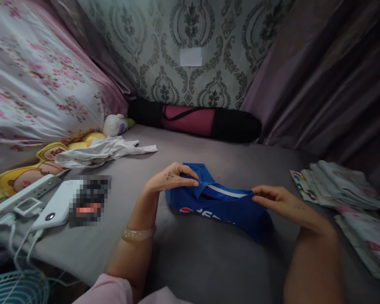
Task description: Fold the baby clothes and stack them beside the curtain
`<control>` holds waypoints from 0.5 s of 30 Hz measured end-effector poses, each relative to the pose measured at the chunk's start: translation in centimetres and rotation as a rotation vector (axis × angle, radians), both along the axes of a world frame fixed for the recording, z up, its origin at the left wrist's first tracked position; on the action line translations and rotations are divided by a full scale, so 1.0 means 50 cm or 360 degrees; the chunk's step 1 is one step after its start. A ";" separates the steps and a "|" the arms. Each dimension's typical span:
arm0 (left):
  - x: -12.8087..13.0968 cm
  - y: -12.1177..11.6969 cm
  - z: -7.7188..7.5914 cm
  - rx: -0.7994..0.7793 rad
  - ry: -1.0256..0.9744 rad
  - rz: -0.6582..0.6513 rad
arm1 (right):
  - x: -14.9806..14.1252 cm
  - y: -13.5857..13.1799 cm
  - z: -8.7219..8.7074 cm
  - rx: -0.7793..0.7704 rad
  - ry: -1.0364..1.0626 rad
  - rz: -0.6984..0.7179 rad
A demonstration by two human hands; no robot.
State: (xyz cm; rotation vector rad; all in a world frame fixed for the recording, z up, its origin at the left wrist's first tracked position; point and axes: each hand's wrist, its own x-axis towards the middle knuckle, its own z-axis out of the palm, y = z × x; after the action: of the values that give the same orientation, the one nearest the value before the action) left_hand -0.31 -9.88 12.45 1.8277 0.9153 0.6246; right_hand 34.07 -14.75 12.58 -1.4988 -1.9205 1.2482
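Observation:
A blue T-shirt [221,207] with a white and red printed logo is bunched up in front of me, its neckline facing up and a white strip showing inside the collar. My left hand [174,177] pinches the collar's left side between thumb and fingers. At the right end of the neckline, my right hand [277,200] pinches the fabric in the same way. The collar is stretched between the two hands. The shirt's lower part hangs or rests on the grey sheet; exactly how it touches cannot be told.
Folded cloths [338,181] lie at the right. On the left are a white garment [104,152], plush toys [114,125], a power strip [28,198] and a white power bank [58,204] with cables. A long black and maroon bag [190,120] lies along the wall.

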 end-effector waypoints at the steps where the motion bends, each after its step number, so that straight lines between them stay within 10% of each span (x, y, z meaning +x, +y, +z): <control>1: 0.000 0.002 -0.002 0.0035 -0.0004 0.0019 | -0.001 0.000 0.000 0.0012 -0.0004 -0.0008; 15: -0.015 0.011 0.037 0.0428 0.0103 0.0265 | -0.045 0.001 0.042 0.0349 0.0098 -0.0350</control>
State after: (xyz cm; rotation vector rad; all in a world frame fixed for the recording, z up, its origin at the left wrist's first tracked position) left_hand -1.04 -9.35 14.29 2.0328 1.0765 0.8289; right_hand 31.83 -14.71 14.70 -1.4915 -1.7357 0.9448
